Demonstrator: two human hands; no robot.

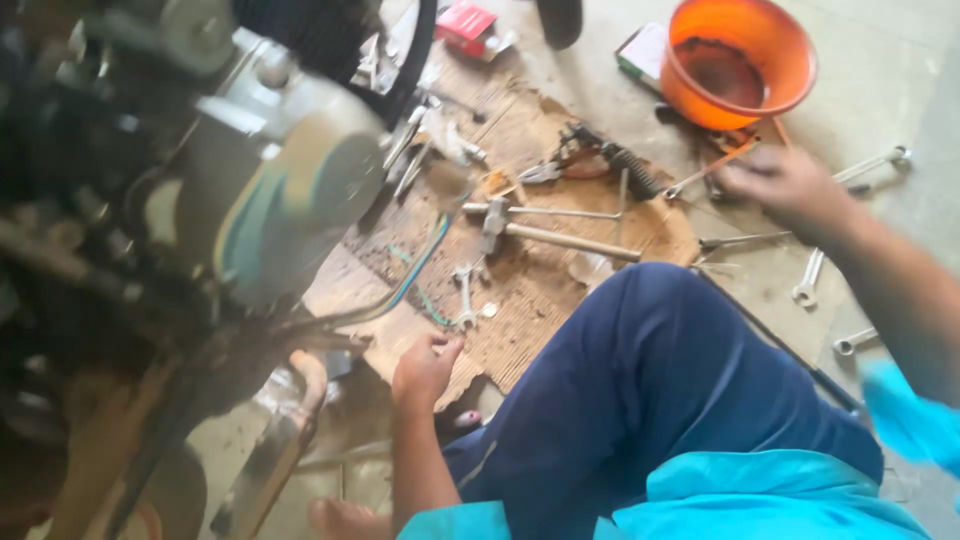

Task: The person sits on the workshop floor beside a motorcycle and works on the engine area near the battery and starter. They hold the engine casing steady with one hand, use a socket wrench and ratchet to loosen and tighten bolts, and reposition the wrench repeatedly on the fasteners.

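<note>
Concrete floor is lying under everything, with a torn sheet of cardboard (540,290) spread across the middle and tools scattered over it. At nine o'clock a motorcycle engine (270,170) is filling the left side of the view and blocking whatever sits behind it.

Right hand (785,185) is reaching out at two o'clock, blurred, hovering just below the orange bucket (740,60); I cannot tell whether its fingers are open or gripping anything. An orange-handled screwdriver (712,166) is lying just beside that hand, at its nine o'clock. Left hand (425,368) is resting at six o'clock on the near edge of the cardboard, fingers curled loosely inward and holding nothing that shows.

Between the two hands the person's knee in dark blue trousers (650,390) is rising up and covering part of the floor.

On the cardboard one hammer (560,238) is lying at the centre, with one small wrench (465,295) at its seven o'clock and a black spring (625,165) at its one o'clock. To the right, on bare floor, three wrenches are showing: one (872,163) at three o'clock past the right hand, one (808,277) below it, and one (853,342) nearer the knee. One red box (468,25) is sitting at twelve o'clock.
</note>
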